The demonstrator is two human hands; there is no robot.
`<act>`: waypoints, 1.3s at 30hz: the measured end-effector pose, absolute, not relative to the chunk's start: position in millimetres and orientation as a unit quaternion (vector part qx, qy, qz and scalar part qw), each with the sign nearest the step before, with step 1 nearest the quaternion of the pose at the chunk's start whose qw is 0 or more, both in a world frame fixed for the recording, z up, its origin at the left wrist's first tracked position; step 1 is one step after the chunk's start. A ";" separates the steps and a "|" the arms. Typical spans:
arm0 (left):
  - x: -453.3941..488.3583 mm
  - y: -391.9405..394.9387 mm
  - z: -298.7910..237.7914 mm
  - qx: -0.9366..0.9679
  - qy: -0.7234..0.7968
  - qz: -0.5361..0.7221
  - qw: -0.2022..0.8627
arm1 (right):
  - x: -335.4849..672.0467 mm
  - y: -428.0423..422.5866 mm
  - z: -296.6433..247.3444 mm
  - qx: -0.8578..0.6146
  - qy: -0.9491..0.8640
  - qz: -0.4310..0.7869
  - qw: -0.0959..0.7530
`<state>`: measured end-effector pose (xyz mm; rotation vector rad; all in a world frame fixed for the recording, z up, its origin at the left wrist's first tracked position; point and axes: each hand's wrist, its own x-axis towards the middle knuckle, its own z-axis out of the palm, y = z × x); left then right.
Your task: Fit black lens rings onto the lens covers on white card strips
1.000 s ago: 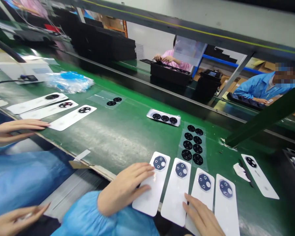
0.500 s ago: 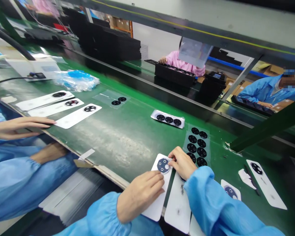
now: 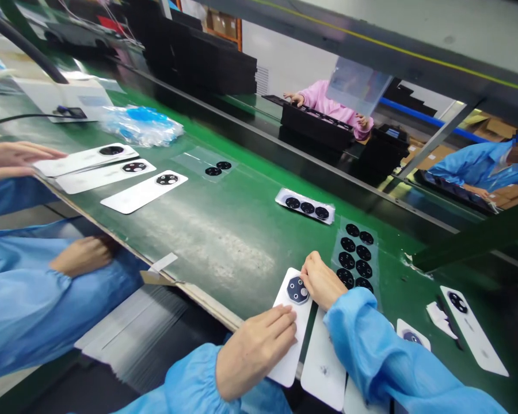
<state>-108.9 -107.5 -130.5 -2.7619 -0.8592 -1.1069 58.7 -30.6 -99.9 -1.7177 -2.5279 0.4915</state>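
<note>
My left hand (image 3: pixel 256 348) lies flat, fingers together, on a white phone back cover (image 3: pixel 291 322) at the near edge of the green belt. My right hand (image 3: pixel 322 280) is curled beside that cover's round dark camera ring (image 3: pixel 297 289), fingertips pinched at the ring's right edge; what they hold is too small to see. More white covers (image 3: pixel 326 362) lie to the right, partly under my blue sleeve. Just beyond my right hand is a clear sheet of black round lens pieces (image 3: pixel 356 253).
A co-worker on the left has a hand (image 3: pixel 12 158) by three white covers (image 3: pixel 142 192). A strip of three lens pieces (image 3: pixel 306 207), a blue plastic bag (image 3: pixel 140 126) and a lone cover (image 3: pixel 472 330) lie on the belt (image 3: pixel 224 241). People sit behind black trays (image 3: pixel 313 123).
My right hand has gone from the lower covers to the first cover's camera ring and stayed there. The co-worker's hand has moved from the nearest cover up to the farthest one.
</note>
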 end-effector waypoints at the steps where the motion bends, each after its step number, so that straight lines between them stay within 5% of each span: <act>1: -109.1 -107.6 -130.8 -0.891 -0.278 -0.357 0.021 | 58.2 -30.8 -100.8 -0.547 -0.823 0.152 0.018; 23: -109.3 -108.5 -129.0 -0.908 -0.297 -0.293 -0.031 | 58.4 -70.6 -95.1 -0.412 -0.888 0.190 0.076; 33: -113.3 -105.8 -120.8 -0.925 -0.282 -0.254 -0.014 | 129.6 -93.1 -61.5 -0.523 -0.572 0.503 0.383; 39: -94.3 -115.6 -108.1 -0.926 -0.287 -0.245 -0.010 | 155.7 -89.0 -74.7 -0.653 -0.599 0.379 0.267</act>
